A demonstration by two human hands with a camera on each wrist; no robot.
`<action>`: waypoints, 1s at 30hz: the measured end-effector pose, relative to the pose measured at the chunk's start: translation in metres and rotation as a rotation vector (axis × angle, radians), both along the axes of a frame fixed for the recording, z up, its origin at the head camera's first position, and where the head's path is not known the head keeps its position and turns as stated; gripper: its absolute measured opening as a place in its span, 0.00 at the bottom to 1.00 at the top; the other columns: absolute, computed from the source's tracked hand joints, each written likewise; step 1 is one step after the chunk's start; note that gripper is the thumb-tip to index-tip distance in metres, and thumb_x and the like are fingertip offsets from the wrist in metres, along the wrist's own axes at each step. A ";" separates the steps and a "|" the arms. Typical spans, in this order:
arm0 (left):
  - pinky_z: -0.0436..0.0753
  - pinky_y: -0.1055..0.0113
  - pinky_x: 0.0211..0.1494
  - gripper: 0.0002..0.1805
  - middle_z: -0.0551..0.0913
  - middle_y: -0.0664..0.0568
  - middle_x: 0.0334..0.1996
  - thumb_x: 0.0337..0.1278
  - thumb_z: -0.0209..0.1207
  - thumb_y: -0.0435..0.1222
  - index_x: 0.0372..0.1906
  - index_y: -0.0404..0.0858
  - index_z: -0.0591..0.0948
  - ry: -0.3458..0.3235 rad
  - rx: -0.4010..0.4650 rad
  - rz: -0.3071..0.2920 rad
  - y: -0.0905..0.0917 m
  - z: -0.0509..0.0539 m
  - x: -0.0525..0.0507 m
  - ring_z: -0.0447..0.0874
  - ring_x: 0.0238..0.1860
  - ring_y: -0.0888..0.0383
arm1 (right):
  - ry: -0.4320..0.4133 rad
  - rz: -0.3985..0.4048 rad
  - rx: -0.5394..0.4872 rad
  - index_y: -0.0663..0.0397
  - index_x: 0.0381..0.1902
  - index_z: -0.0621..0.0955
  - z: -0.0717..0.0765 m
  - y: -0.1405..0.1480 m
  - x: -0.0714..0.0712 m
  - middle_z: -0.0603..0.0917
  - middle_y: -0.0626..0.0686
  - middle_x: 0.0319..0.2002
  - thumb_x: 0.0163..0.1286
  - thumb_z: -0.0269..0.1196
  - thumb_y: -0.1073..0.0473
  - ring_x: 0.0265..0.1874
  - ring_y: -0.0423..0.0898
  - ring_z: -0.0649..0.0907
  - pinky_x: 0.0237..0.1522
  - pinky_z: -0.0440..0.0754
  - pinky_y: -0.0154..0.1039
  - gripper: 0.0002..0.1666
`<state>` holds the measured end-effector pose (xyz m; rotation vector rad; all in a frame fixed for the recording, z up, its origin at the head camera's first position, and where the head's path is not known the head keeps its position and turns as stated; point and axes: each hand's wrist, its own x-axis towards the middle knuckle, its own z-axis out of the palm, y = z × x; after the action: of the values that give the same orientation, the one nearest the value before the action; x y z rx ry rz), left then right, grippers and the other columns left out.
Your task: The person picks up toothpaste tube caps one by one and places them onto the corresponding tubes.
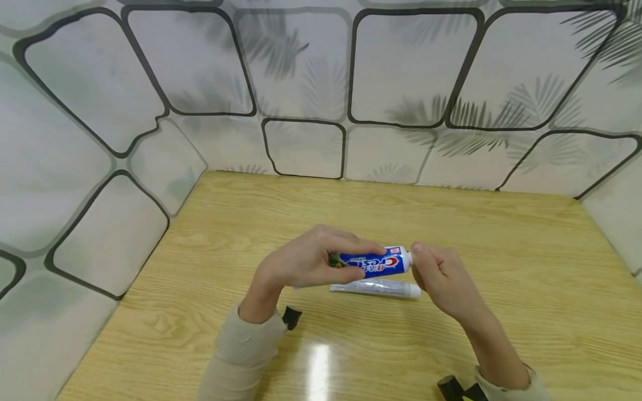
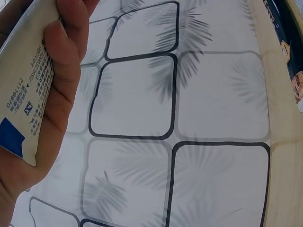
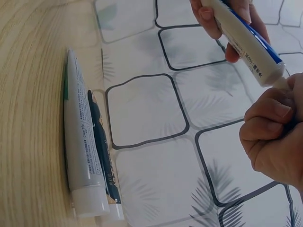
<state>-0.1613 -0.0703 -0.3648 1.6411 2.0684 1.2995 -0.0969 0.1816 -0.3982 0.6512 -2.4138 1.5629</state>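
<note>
My left hand [image 1: 316, 259] grips a blue and white Crest toothpaste tube [image 1: 373, 263] around its body, above the table. Its white printed back [image 2: 28, 71] shows in the left wrist view, with the fingers curled along one edge. My right hand [image 1: 443, 281] has its fingers curled at the tube's cap end, with the thumb on top. In the right wrist view, a short pale neck [image 3: 282, 84] shows between the tube and the right hand [image 3: 274, 127]. The cap itself is hidden by the fingers.
Below the hands, a white tube [image 1: 376, 287] with a white cap lies on the wooden table [image 1: 225, 223]. Beside it, a dark tube [image 3: 105, 151] shows in the right wrist view. A patterned white wall [image 1: 306, 147] stands behind the table.
</note>
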 end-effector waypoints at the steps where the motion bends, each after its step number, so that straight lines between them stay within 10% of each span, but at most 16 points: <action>1: 0.81 0.72 0.36 0.21 0.86 0.47 0.46 0.64 0.63 0.31 0.61 0.33 0.80 0.000 -0.002 0.002 0.000 0.000 0.000 0.79 0.36 0.67 | -0.021 0.001 -0.001 0.52 0.15 0.65 0.001 0.000 0.001 0.62 0.46 0.10 0.81 0.42 0.66 0.09 0.37 0.61 0.10 0.58 0.34 0.28; 21: 0.76 0.77 0.33 0.20 0.86 0.51 0.41 0.65 0.62 0.32 0.61 0.38 0.81 0.205 -0.142 0.050 -0.002 0.005 0.004 0.72 0.29 0.71 | -0.476 0.138 -0.046 0.64 0.13 0.61 0.005 0.002 -0.003 0.59 0.44 0.09 0.84 0.38 0.46 0.09 0.37 0.55 0.10 0.53 0.32 0.39; 30: 0.79 0.73 0.37 0.20 0.86 0.51 0.45 0.65 0.63 0.33 0.61 0.36 0.81 0.057 -0.062 0.041 -0.002 0.001 -0.001 0.78 0.35 0.66 | -0.393 0.037 0.023 0.62 0.20 0.68 0.011 0.004 0.000 0.61 0.46 0.14 0.83 0.37 0.43 0.12 0.40 0.57 0.15 0.59 0.37 0.36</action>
<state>-0.1619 -0.0726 -0.3640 1.6358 2.1636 1.2020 -0.0973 0.1860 -0.3871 0.4256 -2.7093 1.8273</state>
